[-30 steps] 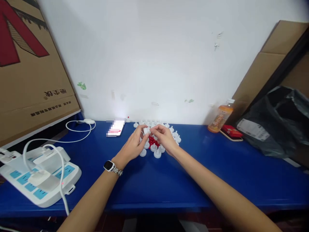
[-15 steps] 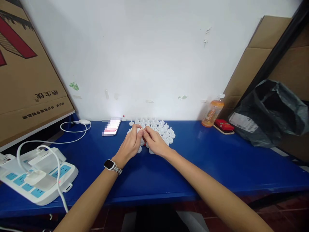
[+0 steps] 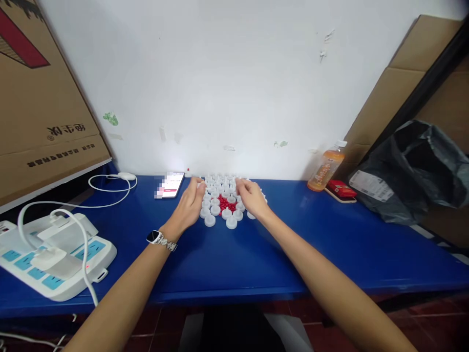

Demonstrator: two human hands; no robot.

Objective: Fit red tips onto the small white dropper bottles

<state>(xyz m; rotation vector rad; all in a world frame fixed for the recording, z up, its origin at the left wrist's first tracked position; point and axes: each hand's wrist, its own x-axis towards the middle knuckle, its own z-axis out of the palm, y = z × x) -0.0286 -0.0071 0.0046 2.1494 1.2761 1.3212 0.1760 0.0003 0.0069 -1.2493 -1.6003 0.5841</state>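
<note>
My left hand (image 3: 188, 201) is at the left edge of a cluster of white plastic spout caps (image 3: 215, 210). Its fingers are closed, and a bit of white cap shows at the fingertips. Over the right side of the cluster, my right hand (image 3: 252, 196) has its fingers curled together, and their tips hide whatever they hold or touch. Small red pieces (image 3: 227, 205) lie heaped among the caps. Behind my left hand, by the wall, stands one white cap with a red tip (image 3: 188, 172).
A phone (image 3: 173, 185) lies left of the caps. A power strip (image 3: 58, 288) with plugs and white cables takes up the left end of the blue table (image 3: 234, 259). On the right are an orange drink bottle (image 3: 326, 166), a red box (image 3: 340, 188) and a dark plastic bag (image 3: 399, 190).
My hands were together over the caps and have moved apart, the left to the left, the right to the right. The red pieces between them now show. The view has shifted slightly.
</note>
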